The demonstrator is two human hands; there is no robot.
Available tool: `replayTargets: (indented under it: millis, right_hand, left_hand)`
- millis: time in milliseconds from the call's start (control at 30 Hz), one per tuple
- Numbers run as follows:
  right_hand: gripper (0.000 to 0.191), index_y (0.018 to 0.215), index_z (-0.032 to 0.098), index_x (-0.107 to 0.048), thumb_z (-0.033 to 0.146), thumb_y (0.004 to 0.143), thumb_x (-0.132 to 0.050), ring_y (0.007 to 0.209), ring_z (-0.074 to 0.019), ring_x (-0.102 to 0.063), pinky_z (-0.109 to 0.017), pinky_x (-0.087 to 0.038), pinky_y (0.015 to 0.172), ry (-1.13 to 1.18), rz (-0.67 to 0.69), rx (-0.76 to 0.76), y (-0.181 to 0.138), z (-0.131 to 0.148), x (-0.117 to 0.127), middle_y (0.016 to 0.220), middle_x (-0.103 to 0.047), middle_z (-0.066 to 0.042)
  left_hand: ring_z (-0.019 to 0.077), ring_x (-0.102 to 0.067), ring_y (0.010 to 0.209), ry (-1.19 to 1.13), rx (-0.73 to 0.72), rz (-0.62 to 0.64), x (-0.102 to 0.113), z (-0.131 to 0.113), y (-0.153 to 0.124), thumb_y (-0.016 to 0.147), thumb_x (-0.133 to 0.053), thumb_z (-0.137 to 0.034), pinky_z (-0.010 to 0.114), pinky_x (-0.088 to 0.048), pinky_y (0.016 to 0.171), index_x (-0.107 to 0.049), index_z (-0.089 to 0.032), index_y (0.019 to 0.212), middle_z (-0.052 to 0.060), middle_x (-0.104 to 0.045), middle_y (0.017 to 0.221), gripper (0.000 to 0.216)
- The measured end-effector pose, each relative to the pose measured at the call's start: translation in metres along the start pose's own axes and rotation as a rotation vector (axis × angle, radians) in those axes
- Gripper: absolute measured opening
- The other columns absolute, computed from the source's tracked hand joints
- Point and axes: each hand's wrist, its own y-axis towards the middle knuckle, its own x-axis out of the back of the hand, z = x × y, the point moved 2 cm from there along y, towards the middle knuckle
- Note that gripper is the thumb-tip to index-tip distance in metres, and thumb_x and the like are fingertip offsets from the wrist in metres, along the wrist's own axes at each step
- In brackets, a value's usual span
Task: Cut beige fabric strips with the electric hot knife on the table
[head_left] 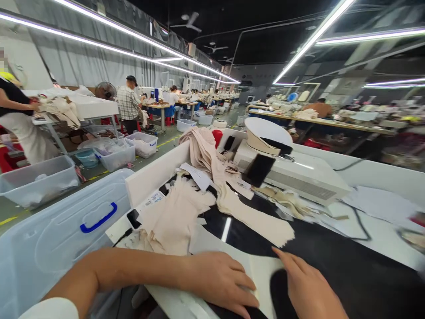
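Observation:
My left hand (222, 279) lies flat, fingers spread, on a cream fabric piece (260, 270) near the front of a glossy black work surface (318, 248). At the right edge of that piece is my right hand (307, 281), its fingers stretched out and its thumb not plainly seen. Under the left hand a pale sheet (215, 241) runs back toward a heap of cream fabric pieces (179, 212). Beyond the hands, a long cream strip with a jagged end (259, 217) hangs down from a draped fabric bundle (202, 150).
A white boxy machine (299, 177) carries a round cream-and-white pan-like object (265, 133). A dark phone-like slab (260, 169) leans before it. Left of the table stands a lidded plastic bin with a blue handle (66, 239). Co-workers (129, 104) and sewing tables are farther off.

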Motion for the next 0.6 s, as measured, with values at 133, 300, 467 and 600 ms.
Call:
replayTargets:
  millis: [133, 300, 467, 600]
  right_hand:
    - [0.060, 0.123, 0.016, -0.070, -0.004, 0.079, -0.033, 0.105, -0.0316, -0.068, -0.048, -0.061, 0.085, -0.085, -0.110, -0.006, 0.000, 0.036, 0.037, 0.115, -0.072, -0.014]
    - [0.064, 0.117, 0.025, -0.073, -0.008, 0.079, -0.033, 0.102, -0.0226, -0.069, -0.038, -0.061, 0.086, -0.020, -0.011, 0.098, -0.011, 0.068, 0.044, 0.110, -0.074, -0.006]
    - [0.061, 0.111, 0.022, -0.075, -0.009, 0.078, -0.033, 0.093, -0.0228, -0.071, -0.038, -0.062, 0.078, 0.037, 0.011, 0.122, -0.019, 0.082, 0.047, 0.105, -0.076, -0.007]
    - [0.051, 0.125, 0.025, -0.068, 0.000, 0.091, -0.040, 0.105, -0.0242, -0.069, -0.041, -0.060, 0.086, 0.092, -0.151, 0.170, -0.034, 0.093, 0.084, 0.115, -0.073, -0.009]
  left_hand:
    - [0.0214, -0.067, 0.098, -0.003, -0.029, -0.074, 0.015, -0.006, -0.012, 0.100, -0.062, -0.044, 0.032, -0.053, 0.090, -0.071, -0.017, 0.111, 0.008, -0.072, 0.120, 0.031]
    - [0.0206, -0.065, 0.106, -0.050, -0.038, -0.067, 0.025, -0.009, -0.017, 0.098, -0.067, -0.035, 0.032, -0.051, 0.099, -0.068, -0.016, 0.115, 0.008, -0.071, 0.122, 0.025]
    - [0.0201, -0.065, 0.110, -0.073, -0.031, -0.024, 0.031, -0.012, -0.021, 0.097, -0.069, -0.033, 0.031, -0.049, 0.105, -0.069, -0.017, 0.115, 0.008, -0.071, 0.126, 0.024]
    - [0.0190, -0.066, 0.108, -0.162, -0.021, -0.011, 0.039, -0.013, -0.024, 0.102, -0.061, -0.030, 0.031, -0.047, 0.107, -0.068, -0.016, 0.117, 0.007, -0.072, 0.122, 0.021]
